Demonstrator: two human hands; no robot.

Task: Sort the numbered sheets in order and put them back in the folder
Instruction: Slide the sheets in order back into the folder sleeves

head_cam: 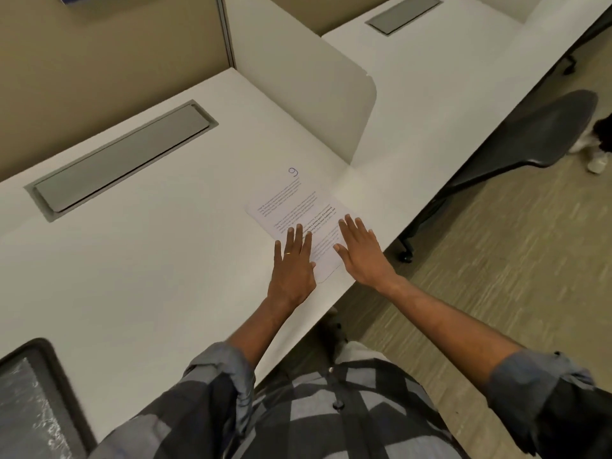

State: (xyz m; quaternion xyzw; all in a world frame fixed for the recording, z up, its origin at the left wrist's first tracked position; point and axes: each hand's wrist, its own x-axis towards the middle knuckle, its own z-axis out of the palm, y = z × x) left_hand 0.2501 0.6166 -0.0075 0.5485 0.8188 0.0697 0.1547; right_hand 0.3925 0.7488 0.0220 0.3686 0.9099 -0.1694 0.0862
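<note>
A white printed sheet (291, 203) lies on the white desk (159, 266) near its right front edge, with a handwritten 9 at its far corner. It may top a stack; I cannot tell. My left hand (293, 263) lies flat on the sheet's left near side, fingers straight. My right hand (359, 251) presses flat on its right near side, fingers spread. No folder is in view.
A grey cable hatch (122, 160) is set into the desk at the back left. A white divider panel (318, 94) stands behind the sheet. A dark chair (530, 134) stands to the right over carpet. A dark-framed object (29, 399) sits at the bottom left.
</note>
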